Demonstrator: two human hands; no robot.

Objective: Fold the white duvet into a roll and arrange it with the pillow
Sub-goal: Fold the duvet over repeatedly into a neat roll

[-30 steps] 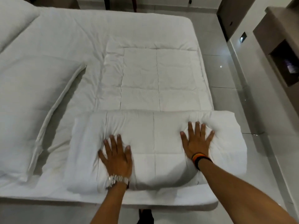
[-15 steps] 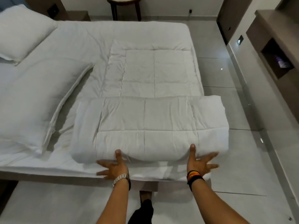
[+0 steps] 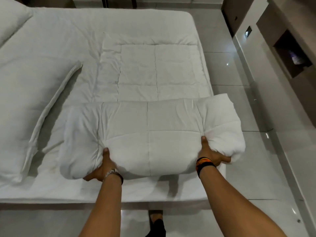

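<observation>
The white quilted duvet lies across the near part of the bed, its near end folded into a thick roll, its far end flat on the mattress. My left hand grips the roll's near edge on the left, thumb on top and fingers underneath. At the right side my right hand holds the same edge, thumb pressed into the fabric. The roll's near edge is raised off the sheet. A large white pillow lies to the left of the roll.
A second pillow lies at the bed's far left corner. The bed has a white sheet. Glossy tiled floor runs along the right, beside a brown wall unit. My foot shows below the bed's near edge.
My hands went from pressing flat on top of the roll to its near edge, then slid under it and gripped. The near edge has lifted.
</observation>
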